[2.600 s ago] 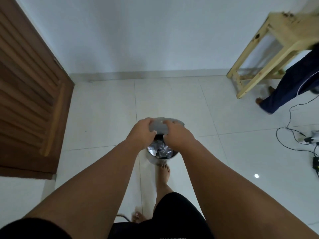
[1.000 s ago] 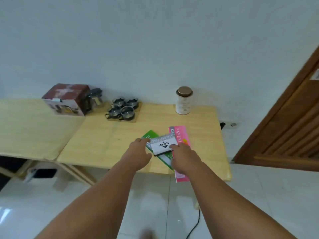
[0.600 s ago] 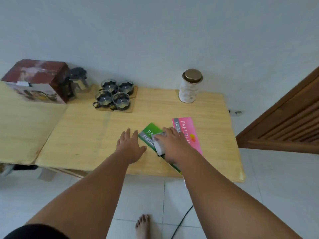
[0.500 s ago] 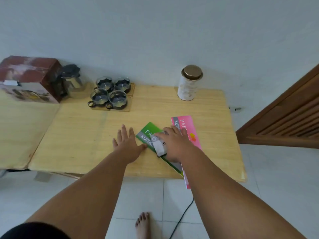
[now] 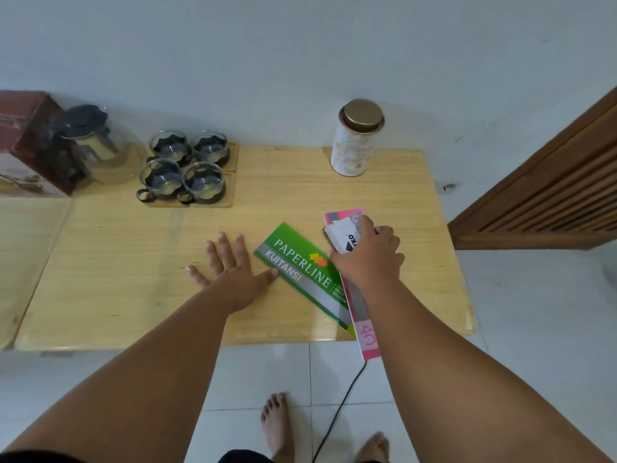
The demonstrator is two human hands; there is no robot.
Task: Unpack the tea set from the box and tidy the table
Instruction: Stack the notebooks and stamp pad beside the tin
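On the wooden table [image 5: 127, 269] a glass teapot [image 5: 96, 145] with a black lid stands at the back left, beside the dark red tea set box [image 5: 23, 142]. Several glass cups [image 5: 187, 168] sit on wooden coasters next to the teapot. My left hand [image 5: 230, 269] lies flat on the table, fingers spread, its thumb touching a green receipt book [image 5: 300, 272]. My right hand [image 5: 367, 259] grips a small white box [image 5: 344, 237] over a pink receipt book [image 5: 364, 325] that juts past the front edge.
A white tin with a gold lid [image 5: 355, 138] stands at the back of the table by the wall. A slatted wooden door [image 5: 547, 188] leans at the right. A black cable [image 5: 337, 409] runs over the tiled floor near my bare feet.
I turned from a bin on the floor to the table. My left hand let go of the white box and went flat on the wood. My right hand carried the box right, over the pink book.
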